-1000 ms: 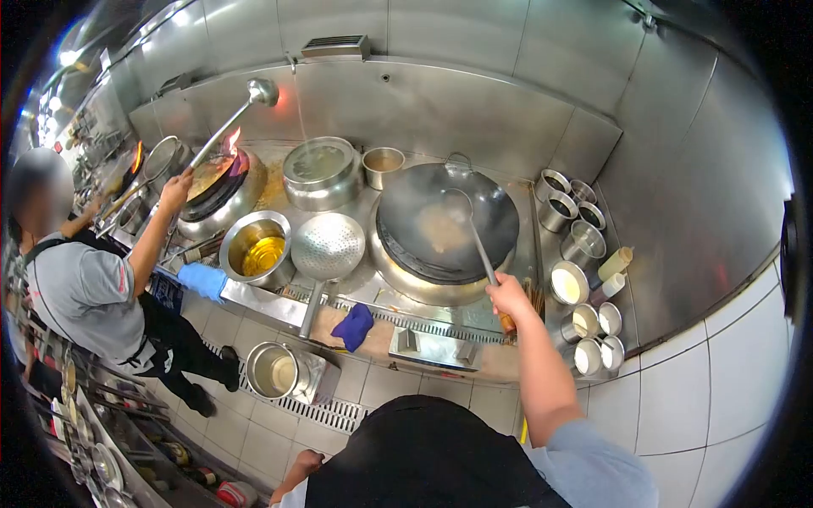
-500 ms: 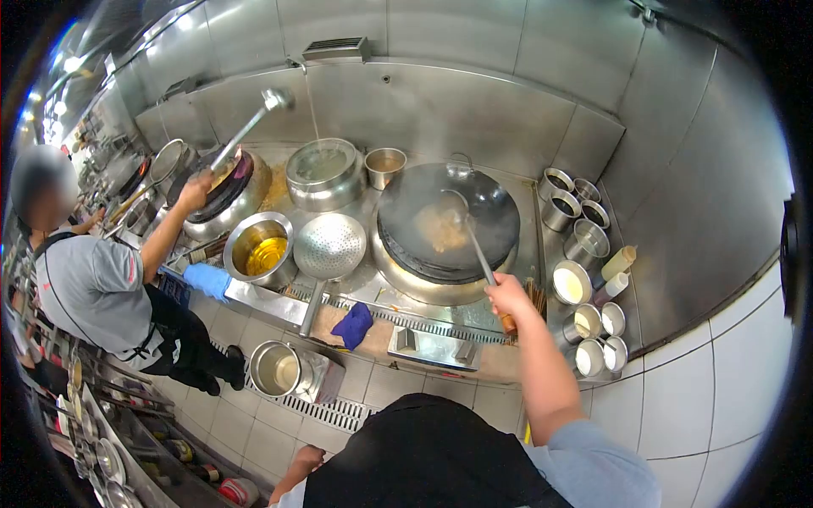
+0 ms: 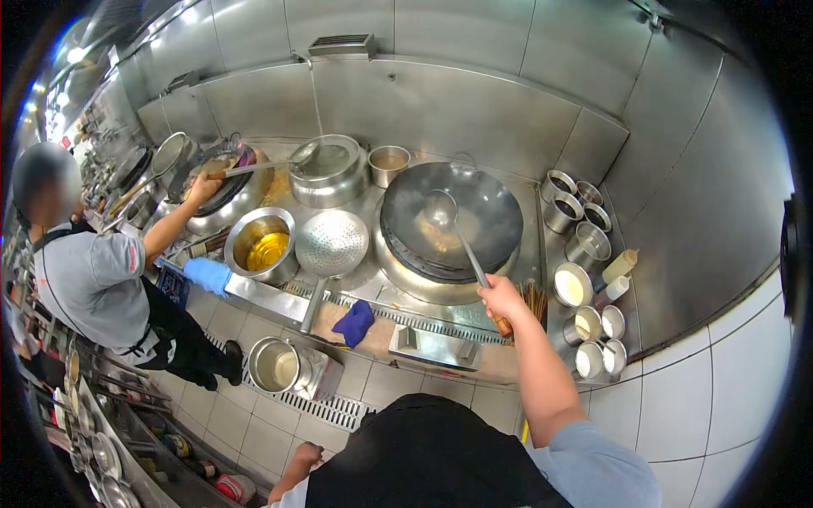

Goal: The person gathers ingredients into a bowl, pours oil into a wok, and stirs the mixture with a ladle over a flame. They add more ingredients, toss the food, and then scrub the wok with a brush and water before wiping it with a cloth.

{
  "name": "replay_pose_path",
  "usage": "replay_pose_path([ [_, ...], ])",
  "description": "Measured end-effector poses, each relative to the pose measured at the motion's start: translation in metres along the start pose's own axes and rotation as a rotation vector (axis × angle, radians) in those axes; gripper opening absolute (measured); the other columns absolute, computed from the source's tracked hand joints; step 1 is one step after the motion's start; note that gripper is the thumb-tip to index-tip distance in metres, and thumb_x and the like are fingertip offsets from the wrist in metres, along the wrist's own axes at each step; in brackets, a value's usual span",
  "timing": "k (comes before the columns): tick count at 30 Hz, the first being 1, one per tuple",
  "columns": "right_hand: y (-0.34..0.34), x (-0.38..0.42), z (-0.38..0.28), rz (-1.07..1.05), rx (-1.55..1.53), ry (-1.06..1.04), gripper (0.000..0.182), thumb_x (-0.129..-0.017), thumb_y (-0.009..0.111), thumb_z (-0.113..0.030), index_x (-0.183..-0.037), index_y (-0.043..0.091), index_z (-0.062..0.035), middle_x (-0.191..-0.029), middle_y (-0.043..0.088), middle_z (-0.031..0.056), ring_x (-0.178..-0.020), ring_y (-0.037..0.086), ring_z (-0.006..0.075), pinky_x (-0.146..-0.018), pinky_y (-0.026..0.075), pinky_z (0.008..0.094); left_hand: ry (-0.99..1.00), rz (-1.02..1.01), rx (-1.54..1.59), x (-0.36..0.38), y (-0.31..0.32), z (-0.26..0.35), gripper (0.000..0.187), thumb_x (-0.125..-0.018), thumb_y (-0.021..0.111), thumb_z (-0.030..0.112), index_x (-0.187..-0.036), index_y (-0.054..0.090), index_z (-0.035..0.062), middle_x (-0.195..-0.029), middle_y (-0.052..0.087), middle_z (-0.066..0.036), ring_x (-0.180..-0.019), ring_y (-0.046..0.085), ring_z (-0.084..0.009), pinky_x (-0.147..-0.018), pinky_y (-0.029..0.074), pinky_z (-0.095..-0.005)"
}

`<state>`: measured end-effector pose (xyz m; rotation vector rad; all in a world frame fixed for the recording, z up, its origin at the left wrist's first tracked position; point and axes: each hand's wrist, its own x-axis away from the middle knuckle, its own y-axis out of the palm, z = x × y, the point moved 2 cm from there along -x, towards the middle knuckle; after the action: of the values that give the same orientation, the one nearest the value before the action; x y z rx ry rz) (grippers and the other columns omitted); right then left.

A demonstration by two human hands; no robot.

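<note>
My right hand is closed round the wooden-ended handle of a long metal ladle. The ladle's bowl is inside a large black wok, over a small heap of pale brown food with light steam about it. The wok sits on a round burner ring. Low in the view, my left hand hangs beside the black apron, away from the stove. Its fingers look curled, and nothing shows in them. Left of the wok lies a perforated strainer, its handle pointing toward me.
A pot of yellow oil, a water pot and a small pot stand left. A purple cloth lies on the front edge. Seasoning tins line the right. A co-worker holds another ladle. A floor pot stands below.
My ladle's bowl has shifted left and slightly down in the wok, and the steam has thinned. The co-worker's raised ladle has come down to the water pot.
</note>
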<state>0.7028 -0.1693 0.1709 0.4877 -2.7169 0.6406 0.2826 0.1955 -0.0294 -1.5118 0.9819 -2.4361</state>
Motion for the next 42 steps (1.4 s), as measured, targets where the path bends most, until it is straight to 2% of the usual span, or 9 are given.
replay_pose_path([
  [3,0.003,0.009,-0.009,0.149,0.176,-0.047,0.043,-0.084,0.054,-0.009,-0.125,0.048,0.0018,-0.063,0.051,0.0047,-0.040,0.047,0.0138,-0.039,0.040,0.0295,0.034,0.000,0.071,0.007,-0.001,0.008,0.023,-0.082,0.055,0.019,-0.078,0.064,-0.0014,-0.069,0.065,-0.014,-0.055,0.064,-0.0229,-0.048,0.049,-0.0339],
  [13,0.009,0.004,-0.008,0.157,0.107,-0.073,0.038,-0.084,0.054,-0.009,-0.120,0.051,0.0013,-0.061,0.048,0.0027,-0.039,0.045,0.0127,-0.038,0.040,0.0289,-0.193,0.003,0.200,0.036,-0.015,0.026,0.014,-0.082,0.057,0.007,-0.072,0.057,-0.0027,-0.059,0.055,-0.016,-0.046,0.058,-0.0231,-0.040,0.046,-0.0338],
  [15,0.010,-0.005,0.002,0.015,-0.109,-0.015,0.037,-0.085,0.054,-0.008,-0.120,0.051,0.0015,-0.060,0.047,0.0019,-0.040,0.044,0.0122,-0.038,0.040,0.0288,-0.132,-0.016,0.218,0.023,-0.009,0.014,0.015,-0.082,0.057,0.008,-0.072,0.057,-0.0030,-0.058,0.055,-0.016,-0.045,0.057,-0.0233,-0.039,0.046,-0.0338],
  [19,0.014,-0.001,-0.003,0.080,0.085,-0.045,0.037,-0.086,0.054,-0.009,-0.121,0.050,0.0015,-0.060,0.047,0.0016,-0.040,0.044,0.0120,-0.039,0.040,0.0289,0.072,-0.031,0.242,0.003,-0.001,0.002,0.019,-0.084,0.056,0.012,-0.072,0.057,-0.0032,-0.055,0.054,-0.014,-0.042,0.056,-0.0232,-0.038,0.046,-0.0338],
  [31,0.012,0.021,-0.004,0.009,-0.081,-0.001,0.030,-0.086,0.055,-0.011,-0.115,0.052,-0.0001,-0.060,0.044,0.0018,-0.039,0.044,0.0112,-0.039,0.039,0.0288,0.000,0.014,0.254,0.032,-0.011,0.016,0.022,-0.082,0.056,0.014,-0.071,0.060,-0.0043,-0.063,0.061,-0.016,-0.052,0.064,-0.0236,-0.045,0.050,-0.0335],
  [34,0.007,0.019,0.004,0.112,0.204,-0.019,0.032,-0.086,0.054,-0.012,-0.115,0.052,0.0004,-0.065,0.056,0.0105,-0.047,0.056,0.0226,-0.047,0.046,0.0358,-0.009,0.119,0.015,0.064,-0.020,0.038,0.022,-0.083,0.056,0.014,-0.071,0.060,-0.0046,-0.064,0.062,-0.016,-0.051,0.064,-0.0242,-0.045,0.051,-0.0339],
  [36,0.001,0.032,-0.001,0.312,0.636,-0.263,0.036,-0.084,0.054,-0.014,-0.118,0.052,-0.0003,-0.083,0.064,0.0208,-0.070,0.064,0.0364,-0.063,0.049,0.0418,0.021,0.056,0.080,0.031,-0.015,0.021,0.022,-0.082,0.056,0.014,-0.071,0.060,-0.0045,-0.064,0.062,-0.016,-0.051,0.064,-0.0244,-0.046,0.051,-0.0341],
  [37,-0.003,0.067,-0.030,0.220,0.634,-0.148,0.044,-0.083,0.055,-0.016,-0.125,0.050,-0.0017,-0.099,0.061,0.0264,-0.090,0.059,0.0423,-0.078,0.048,0.0439,0.048,-0.011,0.150,0.014,-0.010,0.011,0.022,-0.082,0.057,0.014,-0.071,0.060,-0.0045,-0.063,0.062,-0.016,-0.050,0.063,-0.0245,-0.046,0.051,-0.0343],
  [42,-0.029,0.127,-0.008,0.098,0.747,-0.147,0.052,-0.083,0.056,-0.018,-0.133,0.045,-0.0066,-0.099,0.061,0.0269,-0.093,0.060,0.0412,-0.082,0.046,0.0437,0.010,0.023,0.189,0.026,-0.011,0.014,0.024,-0.081,0.058,0.016,-0.070,0.060,-0.0048,-0.061,0.061,-0.016,-0.051,0.063,-0.0247,-0.048,0.051,-0.0345],
])
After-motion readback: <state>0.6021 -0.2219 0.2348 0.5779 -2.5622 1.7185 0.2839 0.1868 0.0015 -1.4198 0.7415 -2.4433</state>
